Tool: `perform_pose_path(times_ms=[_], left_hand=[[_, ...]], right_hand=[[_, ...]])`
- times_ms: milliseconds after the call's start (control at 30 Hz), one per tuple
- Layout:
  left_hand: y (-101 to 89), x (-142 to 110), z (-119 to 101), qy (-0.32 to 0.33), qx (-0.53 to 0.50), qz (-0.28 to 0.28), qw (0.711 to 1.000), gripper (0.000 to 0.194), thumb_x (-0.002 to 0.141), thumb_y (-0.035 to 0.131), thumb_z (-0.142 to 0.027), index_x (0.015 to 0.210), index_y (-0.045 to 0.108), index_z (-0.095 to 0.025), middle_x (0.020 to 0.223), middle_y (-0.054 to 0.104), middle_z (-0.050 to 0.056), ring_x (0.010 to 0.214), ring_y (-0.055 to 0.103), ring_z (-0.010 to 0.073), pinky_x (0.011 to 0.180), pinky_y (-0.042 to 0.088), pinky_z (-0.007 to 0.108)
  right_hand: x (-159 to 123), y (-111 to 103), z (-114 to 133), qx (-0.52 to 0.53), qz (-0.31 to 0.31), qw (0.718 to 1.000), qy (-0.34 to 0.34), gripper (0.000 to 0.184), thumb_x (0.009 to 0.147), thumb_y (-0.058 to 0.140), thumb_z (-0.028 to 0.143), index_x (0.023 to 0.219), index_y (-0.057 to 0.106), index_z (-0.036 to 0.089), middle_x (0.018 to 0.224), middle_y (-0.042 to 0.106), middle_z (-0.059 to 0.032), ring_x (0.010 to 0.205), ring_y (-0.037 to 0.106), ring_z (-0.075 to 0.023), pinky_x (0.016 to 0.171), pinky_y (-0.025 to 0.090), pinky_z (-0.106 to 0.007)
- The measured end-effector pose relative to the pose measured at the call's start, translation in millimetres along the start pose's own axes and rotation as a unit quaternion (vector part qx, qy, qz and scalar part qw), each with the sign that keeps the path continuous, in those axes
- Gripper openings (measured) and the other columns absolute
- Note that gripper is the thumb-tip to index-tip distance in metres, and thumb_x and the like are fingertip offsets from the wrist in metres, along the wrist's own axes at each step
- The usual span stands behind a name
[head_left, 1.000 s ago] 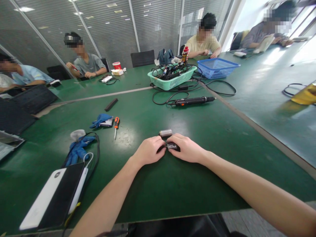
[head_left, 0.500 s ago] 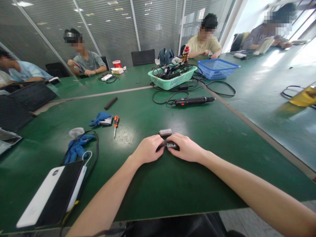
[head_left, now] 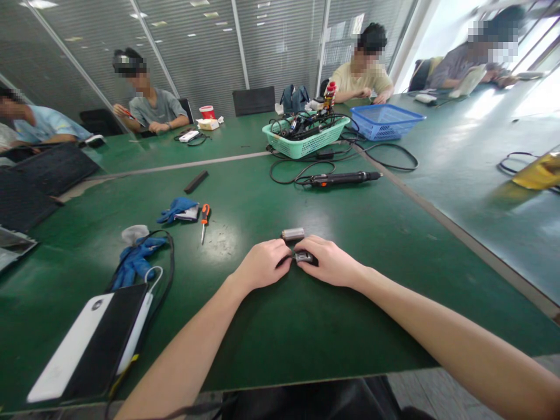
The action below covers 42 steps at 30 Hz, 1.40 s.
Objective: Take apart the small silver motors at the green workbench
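My left hand (head_left: 262, 265) and my right hand (head_left: 330, 262) rest on the green table (head_left: 306, 315), fingers curled round a small dark part (head_left: 301, 256) held between them. Both hands pinch it from opposite sides. Just beyond my fingers lies a small grey metal cylinder (head_left: 293, 234), not touched by either hand. What exactly the dark part is I cannot make out.
An orange-handled screwdriver (head_left: 204, 219) and blue gloves (head_left: 177, 210) lie to the left, more blue gloves (head_left: 133, 262) and a white and black device (head_left: 94, 341) nearer. A black electric screwdriver (head_left: 345, 178), a teal basket (head_left: 306, 137) and a blue basket (head_left: 385, 119) stand farther back. Other people sit around the tables.
Almost nothing: my hands stay closed on the dark part in the same spot; the view has shifted very slightly.
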State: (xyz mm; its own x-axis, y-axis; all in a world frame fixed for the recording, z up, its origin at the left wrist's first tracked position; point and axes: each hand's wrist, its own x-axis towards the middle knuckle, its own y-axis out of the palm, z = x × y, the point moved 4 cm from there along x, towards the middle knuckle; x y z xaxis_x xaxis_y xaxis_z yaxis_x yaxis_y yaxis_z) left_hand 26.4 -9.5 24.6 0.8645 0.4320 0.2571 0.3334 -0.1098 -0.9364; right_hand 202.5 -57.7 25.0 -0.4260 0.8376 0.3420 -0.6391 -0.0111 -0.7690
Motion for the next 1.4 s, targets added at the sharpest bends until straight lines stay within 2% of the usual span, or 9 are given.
perform_pose_path(times_ms=[233, 800, 1000, 1400], left_hand=[[1.7, -0.2, 0.1, -0.007, -0.006, -0.003, 1.0, 0.015, 0.097, 0.05, -0.022, 0.099, 0.064, -0.018, 0.096, 0.065, 0.006, 0.091, 0.063, 0.0198, 0.079, 0.051, 0.032], [-5.3, -0.1, -0.1, -0.068, 0.001, -0.022, 0.997, 0.004, 0.087, 0.056, -0.02, 0.085, 0.058, -0.019, 0.086, 0.061, 0.004, 0.079, 0.059, 0.018, 0.069, 0.047, 0.031], [-5.9, 0.4, -0.6, -0.058, -0.009, -0.014, 0.998, 0.007, 0.091, 0.058, -0.025, 0.087, 0.059, -0.019, 0.089, 0.062, 0.004, 0.083, 0.06, 0.0182, 0.072, 0.047, 0.031], [0.8, -0.2, 4.7, -0.046, 0.01, -0.004, 0.999, 0.021, 0.097, 0.058, -0.034, 0.082, 0.058, -0.019, 0.087, 0.064, 0.003, 0.083, 0.06, 0.0182, 0.069, 0.045, 0.03]], right_hand=[[-0.4, -0.4, -0.3, 0.0, 0.0, 1.0, -0.001, 0.024, 0.09, 0.064, 0.02, 0.113, 0.061, 0.022, 0.108, 0.068, -0.0076, 0.103, 0.063, -0.0243, 0.092, 0.052, -0.039], [-0.4, 0.8, -1.5, -0.018, -0.006, 1.0, 0.007, 0.03, 0.086, 0.062, 0.018, 0.116, 0.061, 0.021, 0.111, 0.068, -0.0089, 0.106, 0.063, -0.025, 0.093, 0.053, -0.039], [0.1, -0.2, 0.1, -0.012, -0.006, 1.0, 0.003, 0.028, 0.086, 0.062, 0.018, 0.114, 0.062, 0.021, 0.109, 0.069, -0.0086, 0.103, 0.063, -0.0245, 0.092, 0.053, -0.039], [-0.2, -0.6, -0.9, -0.013, -0.011, 1.0, -0.002, 0.028, 0.087, 0.061, 0.02, 0.115, 0.063, 0.022, 0.109, 0.069, -0.0093, 0.104, 0.064, -0.0252, 0.091, 0.053, -0.04]])
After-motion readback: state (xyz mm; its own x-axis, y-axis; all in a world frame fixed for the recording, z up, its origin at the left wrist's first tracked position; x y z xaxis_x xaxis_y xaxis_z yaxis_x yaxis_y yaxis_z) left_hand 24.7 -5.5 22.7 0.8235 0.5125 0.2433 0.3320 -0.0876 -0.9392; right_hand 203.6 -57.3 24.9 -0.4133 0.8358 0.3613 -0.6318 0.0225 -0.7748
